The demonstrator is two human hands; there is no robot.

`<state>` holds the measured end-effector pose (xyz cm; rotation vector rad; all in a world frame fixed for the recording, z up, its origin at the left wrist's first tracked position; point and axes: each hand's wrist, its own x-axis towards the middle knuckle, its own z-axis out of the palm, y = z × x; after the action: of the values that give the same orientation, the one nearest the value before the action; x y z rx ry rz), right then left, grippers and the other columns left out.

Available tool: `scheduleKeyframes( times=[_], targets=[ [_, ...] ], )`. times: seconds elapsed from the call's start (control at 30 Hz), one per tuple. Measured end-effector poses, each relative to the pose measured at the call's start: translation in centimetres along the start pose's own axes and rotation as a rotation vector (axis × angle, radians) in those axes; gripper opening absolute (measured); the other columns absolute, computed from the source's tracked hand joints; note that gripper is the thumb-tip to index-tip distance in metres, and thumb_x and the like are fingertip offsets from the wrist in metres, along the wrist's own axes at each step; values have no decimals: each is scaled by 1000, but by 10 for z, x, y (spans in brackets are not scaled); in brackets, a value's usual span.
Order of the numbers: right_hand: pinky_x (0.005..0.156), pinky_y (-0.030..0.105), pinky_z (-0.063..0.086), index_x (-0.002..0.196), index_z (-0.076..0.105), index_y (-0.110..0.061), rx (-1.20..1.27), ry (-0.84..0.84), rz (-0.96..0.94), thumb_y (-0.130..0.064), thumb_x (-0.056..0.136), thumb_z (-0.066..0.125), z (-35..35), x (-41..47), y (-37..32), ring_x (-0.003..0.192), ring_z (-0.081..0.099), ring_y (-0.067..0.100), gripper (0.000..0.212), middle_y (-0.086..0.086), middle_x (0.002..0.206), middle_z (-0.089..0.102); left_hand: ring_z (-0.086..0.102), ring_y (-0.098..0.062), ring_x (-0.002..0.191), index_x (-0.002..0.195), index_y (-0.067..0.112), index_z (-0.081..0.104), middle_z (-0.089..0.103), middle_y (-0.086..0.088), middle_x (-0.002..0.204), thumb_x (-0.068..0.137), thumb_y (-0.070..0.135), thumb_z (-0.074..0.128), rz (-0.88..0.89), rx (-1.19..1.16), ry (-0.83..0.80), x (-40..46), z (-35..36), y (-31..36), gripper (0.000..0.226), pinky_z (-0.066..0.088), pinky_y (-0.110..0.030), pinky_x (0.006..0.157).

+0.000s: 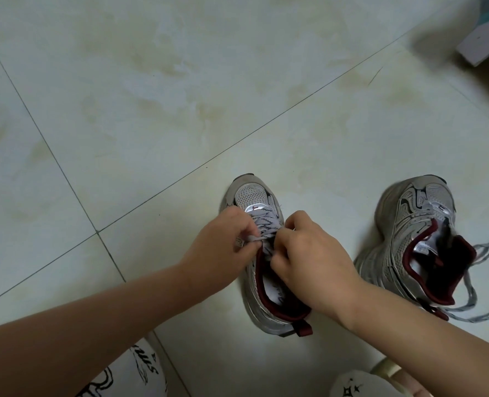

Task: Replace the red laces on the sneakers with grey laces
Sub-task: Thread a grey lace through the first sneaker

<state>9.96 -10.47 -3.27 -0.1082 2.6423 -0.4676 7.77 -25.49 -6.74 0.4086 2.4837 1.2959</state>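
Two silver-grey sneakers with dark red lining stand on the tiled floor. The nearer sneaker (254,196) sits in the middle, toe pointing away, with a grey patterned lace (264,222) threaded across its upper. My left hand (226,242) pinches one end of that lace at the sneaker's left side. My right hand (309,253) pinches the lace over the tongue, fingers curled. The second sneaker (417,233) stands to the right, unlaced at the top, with a loose grey lace (466,299) trailing beside its heel. No red lace is visible.
Pale marbled floor tiles (180,96) with dark grout lines spread ahead and to the left. A white box corner (478,47) sits at the top right. My knees in printed white fabric (134,373) show at the bottom edge.
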Motion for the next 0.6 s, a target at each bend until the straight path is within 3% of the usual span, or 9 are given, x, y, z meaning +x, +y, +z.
scheduleKeyframes(
  times=[0.07, 0.17, 0.27, 0.33, 0.4, 0.47, 0.53, 0.6],
  targets=[
    [65, 26, 28, 77, 45, -22, 93, -34, 10, -30, 89, 45, -5, 1, 4, 81, 39, 16, 14, -2, 108, 43, 46, -11, 70, 69, 24, 45, 55, 0, 79, 77, 4, 63, -69, -35, 33, 0, 1, 0, 28, 34, -23, 63],
    [70, 27, 36, 69, 45, -26, 239, -120, 34, -29, 88, 48, -10, 4, 10, 84, 49, 15, 19, -6, 103, 45, 49, -19, 74, 70, 22, 41, 56, -6, 84, 72, 14, 70, -166, -119, -2, -1, 1, 2, 30, 43, -33, 64],
    [75, 29, 42, 66, 53, -18, 447, -197, 68, -18, 89, 50, -19, 7, 17, 78, 51, 15, 23, 0, 92, 53, 43, -16, 69, 67, 25, 34, 48, 2, 78, 67, 15, 70, -136, 21, -34, -6, 1, 6, 38, 37, -26, 62],
    [71, 30, 46, 77, 62, -2, 761, -263, 140, -9, 91, 47, -30, 8, 22, 74, 52, 23, 21, 14, 85, 60, 39, -16, 67, 64, 25, 31, 43, 5, 74, 66, 10, 65, -120, 75, -4, -9, 0, 7, 37, 33, -26, 60],
    [72, 26, 53, 92, 64, 7, 1027, -346, 226, -6, 93, 44, -38, 7, 27, 82, 59, 30, 23, 25, 100, 66, 40, -19, 68, 62, 24, 30, 43, 2, 74, 65, 4, 61, -110, 102, 25, -11, -1, 9, 37, 36, -29, 63],
    [83, 35, 54, 98, 60, 14, 1096, -371, 260, -7, 93, 44, -40, 6, 29, 88, 58, 27, 26, 29, 110, 61, 42, -20, 68, 62, 22, 34, 43, 3, 76, 65, 0, 59, -93, 152, 26, -13, 0, 11, 34, 37, -28, 61],
    [87, 46, 49, 94, 58, 14, 1045, -338, 262, -9, 93, 46, -40, 7, 27, 87, 53, 27, 26, 35, 98, 58, 46, -19, 66, 65, 16, 43, 46, 2, 81, 65, -3, 59, -20, 235, 23, -14, 0, 16, 25, 37, -26, 55],
    [75, 38, 50, 85, 58, 4, 918, -246, 242, -12, 93, 49, -44, 11, 24, 78, 51, 25, 20, 22, 78, 57, 51, -21, 68, 65, 7, 54, 52, -6, 83, 66, -2, 61, 148, 370, 26, -16, 1, 21, 11, 42, -27, 55]
  ],
)
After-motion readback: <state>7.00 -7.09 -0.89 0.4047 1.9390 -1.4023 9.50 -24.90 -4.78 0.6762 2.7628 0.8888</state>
